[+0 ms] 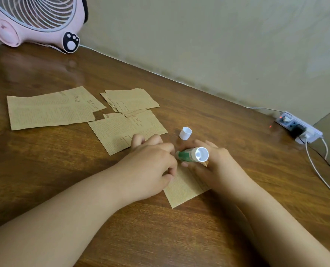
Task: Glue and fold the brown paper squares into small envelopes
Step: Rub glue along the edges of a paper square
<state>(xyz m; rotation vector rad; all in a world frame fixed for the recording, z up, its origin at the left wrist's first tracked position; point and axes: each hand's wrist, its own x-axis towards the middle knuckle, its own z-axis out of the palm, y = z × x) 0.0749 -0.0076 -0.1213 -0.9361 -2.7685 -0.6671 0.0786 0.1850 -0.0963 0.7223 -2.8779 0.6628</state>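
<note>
Gripping the green glue stick (192,155) in the right hand (216,166), fingers curled round the barrel, its white end tilting up toward the camera. Pressing down with the left hand (150,166), fingers bent and bunched against the edge of a brown paper square (183,186) lying on the table (121,218) between both hands. Sitting just beyond the right hand, the white cap (185,133), off the stick. Lying further back, loose printed sheets (50,108) and a small stack of squares (131,100). Standing at the far left corner, a pink fan (35,20); resting at the right edge, a power strip (299,127).
</note>
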